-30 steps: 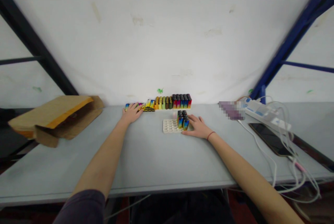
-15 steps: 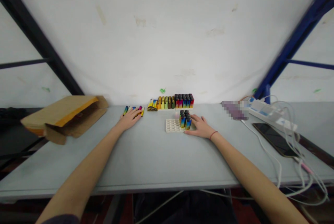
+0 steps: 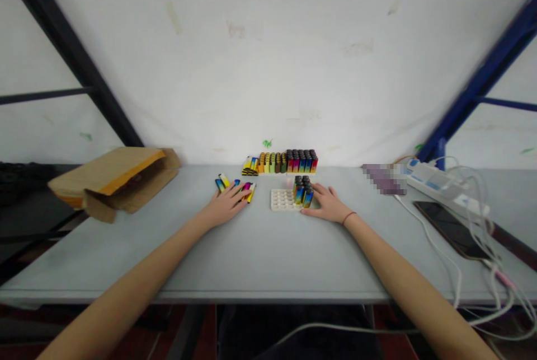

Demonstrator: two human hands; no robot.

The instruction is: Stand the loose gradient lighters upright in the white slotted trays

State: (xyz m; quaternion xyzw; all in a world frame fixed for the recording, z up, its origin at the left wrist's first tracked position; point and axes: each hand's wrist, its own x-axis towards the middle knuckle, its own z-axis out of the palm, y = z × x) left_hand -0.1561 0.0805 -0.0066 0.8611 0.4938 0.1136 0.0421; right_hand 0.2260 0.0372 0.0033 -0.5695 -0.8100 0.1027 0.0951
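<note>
My left hand [image 3: 226, 204] lies palm down with fingers spread over several loose lighters on the table. A yellow lighter [image 3: 224, 180] and a blue-green lighter [image 3: 220, 185] stick out past its fingers; others are partly hidden beneath. The white tray [image 3: 282, 201] with round holes sits to the right of that hand. Upright lighters with black tops [image 3: 302, 192] fill the tray's right end, while the holes on its left are bare. My right hand [image 3: 329, 204] holds the tray's right end, thumb along the front corner and forefinger behind, beside the lighters.
Behind, by the wall, stand rows of yellow-green lighters [image 3: 272, 163] and red-blue lighters [image 3: 302, 162], with a lying stack of lighters [image 3: 250, 166] to their left. An opened cardboard box [image 3: 113, 181] is at left. A phone [image 3: 451, 228], power strip [image 3: 447, 189] and cables are at right.
My left hand has slid right, nearer the tray, and the loose lighters have moved along with it and spread a little. My right hand stays at the tray. The view has shifted slightly.
</note>
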